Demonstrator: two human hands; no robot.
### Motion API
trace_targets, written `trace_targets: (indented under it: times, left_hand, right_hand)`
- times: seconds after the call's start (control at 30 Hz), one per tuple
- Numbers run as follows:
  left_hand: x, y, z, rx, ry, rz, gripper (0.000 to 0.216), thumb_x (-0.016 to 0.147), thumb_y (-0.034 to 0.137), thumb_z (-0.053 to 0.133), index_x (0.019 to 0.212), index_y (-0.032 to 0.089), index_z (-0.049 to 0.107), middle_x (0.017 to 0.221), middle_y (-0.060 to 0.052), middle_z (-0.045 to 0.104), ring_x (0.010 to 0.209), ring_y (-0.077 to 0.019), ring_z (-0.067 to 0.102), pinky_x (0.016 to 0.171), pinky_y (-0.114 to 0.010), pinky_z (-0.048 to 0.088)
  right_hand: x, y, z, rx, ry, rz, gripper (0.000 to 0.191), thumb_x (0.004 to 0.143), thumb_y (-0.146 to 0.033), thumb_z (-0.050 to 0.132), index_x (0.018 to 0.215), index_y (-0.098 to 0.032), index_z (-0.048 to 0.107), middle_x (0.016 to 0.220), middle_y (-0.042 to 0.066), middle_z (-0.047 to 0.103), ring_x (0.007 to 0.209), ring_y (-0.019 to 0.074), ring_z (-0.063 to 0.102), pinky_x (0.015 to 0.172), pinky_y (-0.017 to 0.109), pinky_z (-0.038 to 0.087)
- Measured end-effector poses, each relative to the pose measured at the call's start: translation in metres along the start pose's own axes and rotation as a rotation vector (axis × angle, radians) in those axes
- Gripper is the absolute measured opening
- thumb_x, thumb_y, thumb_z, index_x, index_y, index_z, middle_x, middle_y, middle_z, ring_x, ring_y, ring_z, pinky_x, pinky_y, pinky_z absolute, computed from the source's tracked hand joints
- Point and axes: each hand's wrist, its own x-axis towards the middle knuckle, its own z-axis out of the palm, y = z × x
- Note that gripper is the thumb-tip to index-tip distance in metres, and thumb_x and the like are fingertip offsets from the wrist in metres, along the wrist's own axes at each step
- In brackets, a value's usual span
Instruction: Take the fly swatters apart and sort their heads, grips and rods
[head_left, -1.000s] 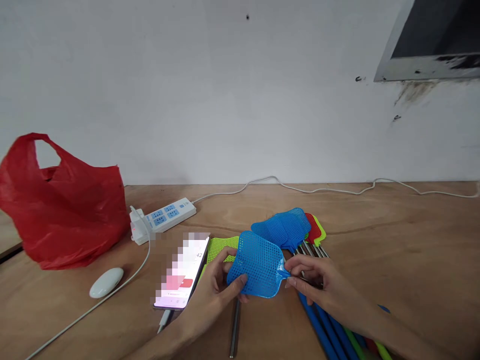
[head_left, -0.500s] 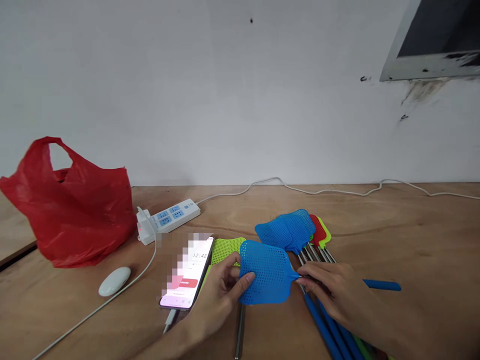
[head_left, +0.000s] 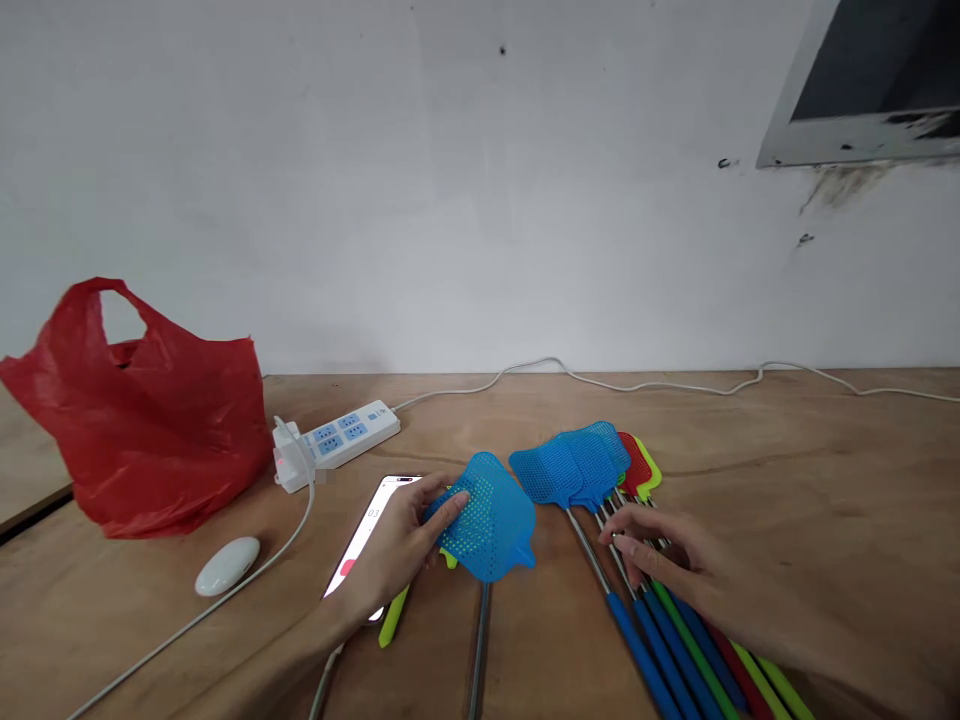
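Note:
My left hand (head_left: 394,552) pinches the left edge of a loose blue fly-swatter head (head_left: 487,518) and holds it tilted just above the wooden table (head_left: 825,480). Under that head lie a yellow-green swatter (head_left: 391,620) and a bare metal rod (head_left: 478,650). A lit phone (head_left: 358,540) lies partly beneath this hand. My right hand (head_left: 664,562) rests with fingers loosely spread on the metal rods of a row of finished swatters (head_left: 585,465), whose blue, red and green heads fan out beyond it. Their blue, green and red handles (head_left: 675,660) run toward me.
A red plastic bag (head_left: 150,430) stands at the left. A white power strip (head_left: 341,440) with its cable sits behind the phone, and a white oval object (head_left: 226,565) lies near the cable. Another white cable (head_left: 675,385) runs along the wall.
The blue head has come away from my right hand and swung left with my left hand, over the phone and green swatter. My right hand has let go and settled onto the rods.

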Motion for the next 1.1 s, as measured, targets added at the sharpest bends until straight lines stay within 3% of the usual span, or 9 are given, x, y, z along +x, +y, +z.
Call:
trace_targets:
  times: [0.07, 0.13, 0.23, 0.37, 0.53, 0.7, 0.77, 0.93, 1.1]
  left_hand:
    - [0.001, 0.002, 0.002, -0.005, -0.047, -0.036, 0.037, 0.087, 0.052, 0.065, 0.098, 0.017, 0.07, 0.074, 0.0, 0.063, 0.053, -0.0113, 0.05, 0.04, -0.018, 0.038]
    - [0.0, 0.003, 0.006, -0.025, -0.097, -0.082, 0.038, 0.085, 0.054, 0.065, 0.095, 0.018, 0.07, 0.069, 0.002, 0.06, 0.05, -0.0105, 0.048, 0.039, -0.018, 0.036]
    - [-0.004, 0.002, 0.015, -0.045, -0.172, -0.086, 0.036, 0.085, 0.054, 0.066, 0.083, 0.018, 0.068, 0.062, 0.004, 0.053, 0.05, -0.0104, 0.046, 0.041, -0.019, 0.035]
    - [-0.005, 0.001, 0.025, -0.064, -0.24, -0.041, 0.035, 0.085, 0.051, 0.067, 0.073, 0.018, 0.064, 0.062, 0.003, 0.053, 0.054, -0.0109, 0.047, 0.046, -0.02, 0.034]
    - [-0.007, -0.002, 0.028, -0.114, -0.222, -0.059, 0.035, 0.087, 0.053, 0.066, 0.088, 0.018, 0.064, 0.065, 0.005, 0.048, 0.054, -0.0102, 0.045, 0.045, -0.02, 0.036]
    - [-0.014, -0.009, 0.033, -0.212, -0.147, -0.046, 0.04, 0.09, 0.047, 0.067, 0.12, 0.023, 0.054, 0.086, 0.002, 0.056, 0.062, -0.0111, 0.054, 0.053, -0.022, 0.047]
    - [-0.016, -0.009, 0.036, -0.234, -0.168, -0.059, 0.048, 0.089, 0.045, 0.069, 0.127, 0.024, 0.049, 0.083, 0.002, 0.057, 0.062, -0.0123, 0.056, 0.054, -0.024, 0.048]
    - [-0.01, -0.008, 0.03, -0.246, -0.069, -0.012, 0.052, 0.089, 0.045, 0.066, 0.131, 0.024, 0.043, 0.083, 0.001, 0.06, 0.072, -0.0176, 0.061, 0.061, -0.028, 0.053]
    - [0.009, -0.017, 0.0, 0.058, 0.146, 0.11, 0.04, 0.095, 0.043, 0.051, 0.128, 0.021, 0.042, 0.079, 0.002, 0.057, 0.071, -0.0173, 0.061, 0.059, -0.026, 0.05]
  right_hand:
    - [0.001, -0.005, 0.001, 0.139, -0.152, 0.132, 0.047, 0.089, -0.068, 0.05, 0.099, -0.022, 0.057, 0.074, -0.002, 0.06, 0.042, 0.0053, 0.032, 0.04, 0.021, 0.023]
    - [0.002, -0.007, 0.002, 0.217, -0.194, 0.197, 0.046, 0.087, -0.067, 0.056, 0.1, -0.023, 0.054, 0.079, -0.004, 0.06, 0.04, 0.0028, 0.021, 0.037, 0.021, 0.015]
    - [0.004, -0.009, 0.008, 0.156, -0.127, 0.161, 0.041, 0.086, -0.06, 0.063, 0.103, -0.024, 0.056, 0.084, -0.003, 0.061, 0.045, 0.0039, 0.026, 0.04, 0.021, 0.018]
    - [0.008, -0.01, 0.018, 0.081, -0.223, 0.201, 0.03, 0.09, -0.05, 0.06, 0.096, -0.02, 0.06, 0.08, -0.001, 0.065, 0.049, 0.0058, 0.035, 0.045, 0.021, 0.024]
    - [0.008, -0.01, 0.021, 0.138, -0.265, 0.296, 0.024, 0.09, -0.043, 0.059, 0.089, -0.021, 0.052, 0.06, -0.007, 0.057, 0.042, 0.0043, 0.028, 0.04, 0.019, 0.019]
    - [0.009, -0.012, 0.018, 0.328, -0.196, 0.285, 0.036, 0.083, -0.051, 0.067, 0.083, -0.022, 0.046, 0.06, -0.007, 0.057, 0.039, 0.0022, 0.023, 0.038, 0.018, 0.014]
    - [0.011, -0.01, 0.018, 0.422, -0.167, 0.292, 0.04, 0.08, -0.054, 0.07, 0.084, -0.022, 0.046, 0.06, -0.008, 0.056, 0.039, 0.0015, 0.02, 0.038, 0.017, 0.012]
    - [0.014, -0.005, 0.019, 0.561, -0.028, 0.307, 0.045, 0.073, -0.057, 0.075, 0.09, -0.019, 0.058, 0.06, -0.009, 0.047, 0.041, 0.0005, 0.018, 0.038, 0.016, 0.009]
    - [0.018, 0.001, 0.021, 0.791, 0.197, 0.29, 0.045, 0.062, -0.056, 0.077, 0.08, -0.017, 0.066, 0.06, -0.007, 0.044, 0.044, 0.0031, 0.028, 0.035, 0.016, 0.018]
